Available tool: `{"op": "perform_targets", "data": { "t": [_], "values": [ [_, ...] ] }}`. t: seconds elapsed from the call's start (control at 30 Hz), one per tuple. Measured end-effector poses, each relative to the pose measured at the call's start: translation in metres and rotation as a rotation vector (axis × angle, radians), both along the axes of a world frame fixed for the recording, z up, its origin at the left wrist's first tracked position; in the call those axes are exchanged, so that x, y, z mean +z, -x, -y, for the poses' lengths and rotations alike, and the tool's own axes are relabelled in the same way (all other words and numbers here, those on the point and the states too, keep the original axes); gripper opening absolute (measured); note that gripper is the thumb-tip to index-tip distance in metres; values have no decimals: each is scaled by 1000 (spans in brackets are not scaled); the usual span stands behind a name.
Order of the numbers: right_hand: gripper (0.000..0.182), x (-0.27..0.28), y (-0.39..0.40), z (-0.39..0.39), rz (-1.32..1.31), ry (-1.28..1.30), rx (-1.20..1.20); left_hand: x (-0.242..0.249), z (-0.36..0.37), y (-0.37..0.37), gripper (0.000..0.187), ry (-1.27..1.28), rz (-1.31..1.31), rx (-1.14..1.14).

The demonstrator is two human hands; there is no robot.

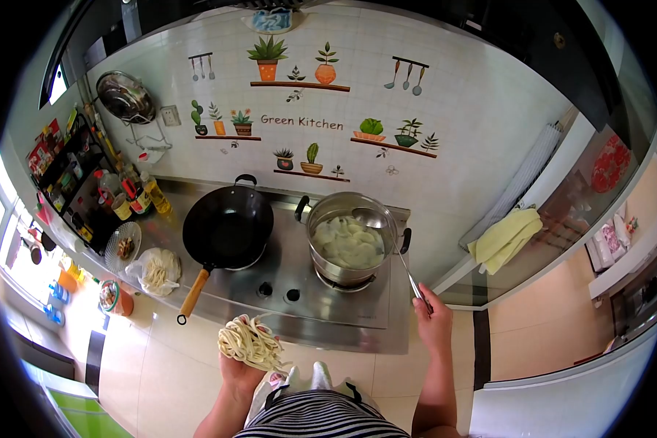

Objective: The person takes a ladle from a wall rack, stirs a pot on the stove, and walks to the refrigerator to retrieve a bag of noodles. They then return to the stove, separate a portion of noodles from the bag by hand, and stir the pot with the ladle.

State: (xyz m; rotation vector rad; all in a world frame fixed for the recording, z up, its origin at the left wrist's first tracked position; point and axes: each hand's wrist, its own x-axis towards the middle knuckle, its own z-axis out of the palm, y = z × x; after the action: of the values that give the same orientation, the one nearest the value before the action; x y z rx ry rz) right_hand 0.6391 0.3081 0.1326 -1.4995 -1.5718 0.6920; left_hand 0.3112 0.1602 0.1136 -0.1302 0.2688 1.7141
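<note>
A heap of thick pale noodles (pixel 250 343) rests in my left hand (pixel 242 374), which is held in front of my body, short of the stove's front edge. My right hand (pixel 434 317) is wrapped around the handle of a metal ladle (pixel 372 217). The ladle's bowl sits inside the steel pot (pixel 314 255), at its right rear side. Pale, flat slices (pixel 349 242) lie in cloudy liquid in that pot. The pot stands on the right burner.
A black wok (pixel 228 223) with a wooden handle stands on the left burner. Left of it are a plastic bag of noodles (pixel 157 271), a glass bowl (pixel 123 247) and several bottles (pixel 153 193). A yellow cloth (pixel 505 237) hangs at the right.
</note>
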Motion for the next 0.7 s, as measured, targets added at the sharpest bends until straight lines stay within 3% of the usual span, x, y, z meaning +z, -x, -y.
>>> {"op": "perform_targets", "data": {
  "t": [0.7],
  "values": [
    [32, -4, -2, 6, -89, -13, -66, -1, 0, 3, 35, 21, 31, -7]
  ]
}}
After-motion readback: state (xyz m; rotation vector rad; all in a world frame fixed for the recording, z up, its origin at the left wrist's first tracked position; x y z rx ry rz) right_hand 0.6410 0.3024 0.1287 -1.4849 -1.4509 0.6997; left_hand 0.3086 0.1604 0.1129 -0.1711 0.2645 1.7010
